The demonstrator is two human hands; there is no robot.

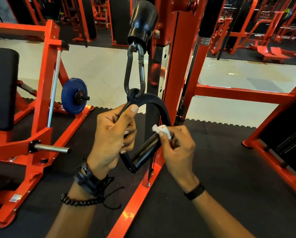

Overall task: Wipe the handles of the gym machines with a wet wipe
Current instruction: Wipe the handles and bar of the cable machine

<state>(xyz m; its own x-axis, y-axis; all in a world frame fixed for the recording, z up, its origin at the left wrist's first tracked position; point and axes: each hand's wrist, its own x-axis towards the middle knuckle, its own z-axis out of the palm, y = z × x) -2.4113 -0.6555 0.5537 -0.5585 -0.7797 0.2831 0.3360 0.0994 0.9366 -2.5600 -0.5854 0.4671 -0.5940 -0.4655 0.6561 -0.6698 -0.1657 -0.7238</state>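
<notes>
The left hand gripped the cable handle by its strap, fingers curled. The right hand apparently pinched the white wipe against the bar's upper end.

Machine frame: orange-red. Cable handle: black, with dark grey carabiner. Wet wipe: white. Weight plate: blue, black hub. Floor mat: dark grey; floor beyond: pale cream. Seat pad: black.
</notes>
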